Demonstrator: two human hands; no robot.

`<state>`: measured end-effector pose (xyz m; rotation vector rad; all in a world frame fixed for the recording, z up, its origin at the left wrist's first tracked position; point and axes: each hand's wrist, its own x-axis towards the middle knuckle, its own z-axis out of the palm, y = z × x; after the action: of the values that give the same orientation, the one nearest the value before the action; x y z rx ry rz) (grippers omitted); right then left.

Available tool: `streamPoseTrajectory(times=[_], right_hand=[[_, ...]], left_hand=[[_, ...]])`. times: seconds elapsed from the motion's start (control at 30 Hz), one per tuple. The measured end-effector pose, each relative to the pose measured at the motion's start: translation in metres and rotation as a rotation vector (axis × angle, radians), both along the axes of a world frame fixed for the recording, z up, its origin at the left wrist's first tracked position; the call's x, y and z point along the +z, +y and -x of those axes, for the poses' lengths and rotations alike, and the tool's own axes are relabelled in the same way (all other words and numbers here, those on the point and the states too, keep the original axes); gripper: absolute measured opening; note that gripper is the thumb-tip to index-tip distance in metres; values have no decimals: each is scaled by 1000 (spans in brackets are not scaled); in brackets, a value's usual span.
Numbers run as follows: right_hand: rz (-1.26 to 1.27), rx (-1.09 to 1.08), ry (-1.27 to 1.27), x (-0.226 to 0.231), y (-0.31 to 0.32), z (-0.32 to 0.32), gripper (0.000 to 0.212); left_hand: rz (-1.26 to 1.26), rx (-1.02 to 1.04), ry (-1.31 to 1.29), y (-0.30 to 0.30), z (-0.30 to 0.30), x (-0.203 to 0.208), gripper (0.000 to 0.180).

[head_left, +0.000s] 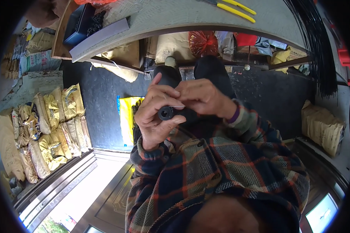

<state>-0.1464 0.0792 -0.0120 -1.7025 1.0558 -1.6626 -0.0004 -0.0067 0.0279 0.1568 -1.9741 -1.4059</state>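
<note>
In my left hand is a black cylinder with a round hole in the end that faces up. The fingers and thumb wrap around it, close to that end. A thin pale sliver or wire runs from the cylinder's edge toward my right hand. My right hand is closed, its fingertips meeting beside the left fingers, and what they pinch is hidden. Both hands are over my lap, in front of the plaid jacket. A dark length below the hands may be more of the cylinder; I cannot tell.
Ahead stands a grey table bearing yellow-handled pliers and a dark blue box. Long thin black strands hang over its right end. A yellow bag lies left of my knees. Wrapped bundles fill the left side.
</note>
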Motion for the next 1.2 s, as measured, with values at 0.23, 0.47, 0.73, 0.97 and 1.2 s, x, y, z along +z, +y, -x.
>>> streamPoseTrajectory(times=[0.23, 0.47, 0.73, 0.97, 1.2], right_hand=[[-167, -955, 990, 34, -15, 165, 22], [-232, -1008, 1410, 23, -26, 196, 29], [-441, -107, -149, 80, 2, 67, 23], [-175, 47, -142, 79, -6, 15, 11], [-250, -293, 531, 90, 20, 48, 22]], left_hand=[[-465, 25, 154, 17, 4, 0, 59], [-394, 16, 107, 11, 2, -5, 67], [-369, -137, 126, 9, 16, -8, 62], [-349, 131, -110, 20, 6, -9, 76], [-490, 133, 172, 20, 13, -9, 71]])
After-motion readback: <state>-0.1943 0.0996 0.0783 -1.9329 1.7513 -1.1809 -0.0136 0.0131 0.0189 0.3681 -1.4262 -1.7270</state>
